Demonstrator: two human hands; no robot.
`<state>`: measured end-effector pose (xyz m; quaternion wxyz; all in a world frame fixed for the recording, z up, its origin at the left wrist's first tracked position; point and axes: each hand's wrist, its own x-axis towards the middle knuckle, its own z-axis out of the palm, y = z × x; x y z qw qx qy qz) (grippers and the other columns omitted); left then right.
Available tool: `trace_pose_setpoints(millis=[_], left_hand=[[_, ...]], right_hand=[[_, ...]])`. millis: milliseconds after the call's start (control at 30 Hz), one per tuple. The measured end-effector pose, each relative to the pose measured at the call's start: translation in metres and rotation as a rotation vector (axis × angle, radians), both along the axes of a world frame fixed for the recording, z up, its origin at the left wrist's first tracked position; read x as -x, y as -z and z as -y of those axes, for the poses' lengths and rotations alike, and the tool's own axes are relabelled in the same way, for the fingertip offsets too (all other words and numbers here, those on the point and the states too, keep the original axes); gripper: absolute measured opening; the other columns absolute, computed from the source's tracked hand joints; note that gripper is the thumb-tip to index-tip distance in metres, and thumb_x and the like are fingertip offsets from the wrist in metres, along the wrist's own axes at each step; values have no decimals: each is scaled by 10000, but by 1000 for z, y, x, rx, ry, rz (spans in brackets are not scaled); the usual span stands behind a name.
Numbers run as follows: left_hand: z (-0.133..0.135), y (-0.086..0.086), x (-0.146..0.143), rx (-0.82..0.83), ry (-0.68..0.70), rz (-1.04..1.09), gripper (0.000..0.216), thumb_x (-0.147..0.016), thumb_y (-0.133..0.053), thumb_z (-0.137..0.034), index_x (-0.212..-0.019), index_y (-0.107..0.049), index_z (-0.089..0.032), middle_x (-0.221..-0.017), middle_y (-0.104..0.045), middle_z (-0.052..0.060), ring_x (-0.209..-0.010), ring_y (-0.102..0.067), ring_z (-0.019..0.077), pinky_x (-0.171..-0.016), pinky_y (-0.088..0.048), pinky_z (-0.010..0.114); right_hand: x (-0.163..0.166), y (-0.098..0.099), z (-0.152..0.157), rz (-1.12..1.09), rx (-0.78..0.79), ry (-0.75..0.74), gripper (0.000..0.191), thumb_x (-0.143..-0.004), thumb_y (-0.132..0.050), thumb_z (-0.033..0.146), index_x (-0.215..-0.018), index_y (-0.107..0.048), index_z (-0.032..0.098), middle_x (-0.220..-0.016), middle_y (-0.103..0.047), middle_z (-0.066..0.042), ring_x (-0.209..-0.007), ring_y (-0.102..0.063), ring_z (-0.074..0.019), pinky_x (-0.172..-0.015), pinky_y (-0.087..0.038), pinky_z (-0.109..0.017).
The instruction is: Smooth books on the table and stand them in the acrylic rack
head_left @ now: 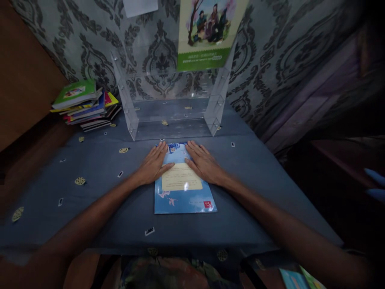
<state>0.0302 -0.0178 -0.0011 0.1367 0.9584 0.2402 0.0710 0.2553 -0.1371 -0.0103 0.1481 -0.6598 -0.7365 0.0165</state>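
Note:
A blue book (183, 202) with a cream text panel lies flat on the cloth-covered table, its far edge towards the clear stand. On its upper left side rests my left hand (153, 163), flat, with the thumb over the panel. My right hand (203, 163) lies likewise on the upper right side, fingers stretched forward and thumb pointing inward. Neither hand grips anything. Just beyond the fingertips stands a clear acrylic rack (171, 128) with see-through side walls.
A stack of books (87, 106) sits at the back left. High on the rack is a green and cream book (207, 40). The dark blue tablecloth (114, 212) has pineapple prints. Part of another blue book (293, 279) shows below the table's right front edge.

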Motion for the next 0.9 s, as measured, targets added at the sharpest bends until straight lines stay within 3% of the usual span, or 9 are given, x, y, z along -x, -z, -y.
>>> trace_pose_setpoints(millis=[167,300,500,667,900], left_hand=[[4,5,0,-18,-59,33,872,-979,-236,-720,-1601,-175,-112,-1677,-174,183,-1570,-110,288,-1267,-171,492],[4,5,0,-23,-88,33,868,-973,-247,-728,-1601,-170,-134,-1680,-175,175,-1569,-114,296,-1262,-172,511],[4,6,1,-13,-96,19,896,-963,-243,-754,-1598,-168,-126,-1673,-189,196,-1569,-107,310,-1263,-158,518],[4,7,2,-6,-97,30,898,-961,-229,-759,-1595,-170,-125,-1667,-203,206,-1567,-116,317,-1254,-161,538],[4,6,1,-5,-93,35,877,-970,-237,-737,-1589,-195,-119,-1673,-185,198,-1566,-131,318,-1248,-180,524]], right_hand=[[2,-8,-2,87,-12,-134,591,-1066,-193,400,-1517,-427,99,-1585,-422,-168,-1514,-308,-268,-1246,-221,-549],[-2,-10,-7,65,20,-238,581,-1069,-180,432,-1552,-374,175,-1612,-395,-112,-1524,-286,-234,-1251,-214,-538],[3,-7,-9,1,65,-40,748,-1035,-214,577,-1560,-321,55,-1636,-287,-215,-1538,-231,-312,-1241,-216,-549],[12,-4,-6,-31,31,93,735,-1030,-240,569,-1550,-338,59,-1624,-313,-221,-1536,-235,-318,-1226,-254,-562],[23,-4,18,2,21,145,717,-1040,-221,533,-1525,-371,26,-1608,-348,-229,-1531,-256,-307,-1229,-260,-544]])
